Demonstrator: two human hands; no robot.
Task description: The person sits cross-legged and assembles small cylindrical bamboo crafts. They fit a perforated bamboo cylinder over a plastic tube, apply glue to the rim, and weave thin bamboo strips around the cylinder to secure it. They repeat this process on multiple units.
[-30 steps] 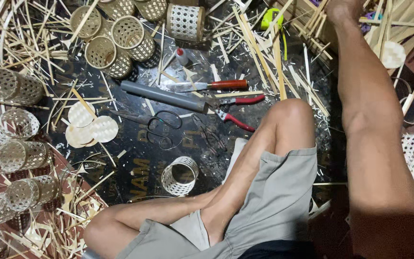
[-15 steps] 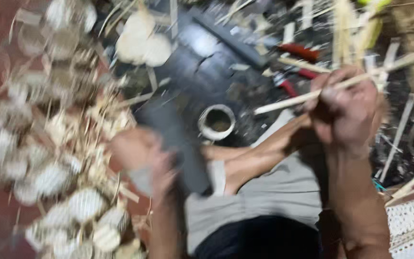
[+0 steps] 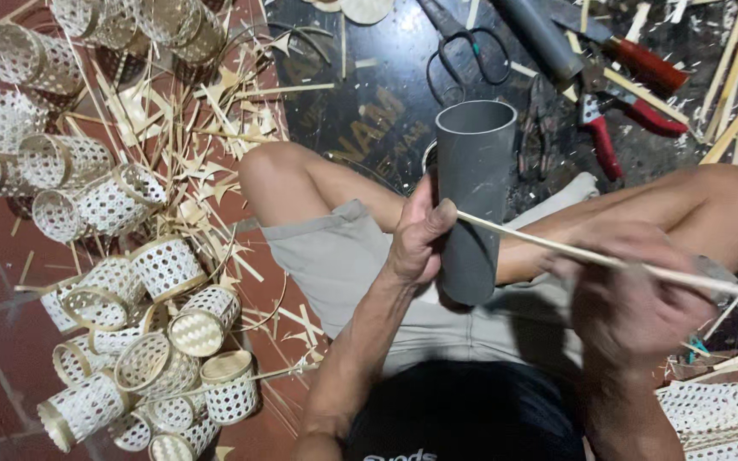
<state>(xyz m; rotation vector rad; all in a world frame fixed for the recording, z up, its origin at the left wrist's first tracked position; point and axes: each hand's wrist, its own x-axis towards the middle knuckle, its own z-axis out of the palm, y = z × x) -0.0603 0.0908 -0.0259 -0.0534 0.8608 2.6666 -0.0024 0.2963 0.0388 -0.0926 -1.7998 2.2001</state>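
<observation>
Grey pipe and bamboo strip held over the lap.

Left hand [image 3: 420, 243] wrapped around an upright grey pipe [image 3: 474, 196], thumb pressing the end of a thin bamboo strip [image 3: 574, 252] against its side, fingers [image 3: 437, 218] closed snug on both. Right hand [image 3: 634, 294] blurred, closed around the same strip farther along, fingers curled shut on it. Strip running rightward past the knee. Black scissors [image 3: 463, 51] and red-handled pliers [image 3: 617, 119] lying on the dark mat [image 3: 369, 102] just beyond the pipe. Small woven baskets [image 3: 130, 282] piled on the floor at left among bamboo scraps.
</observation>
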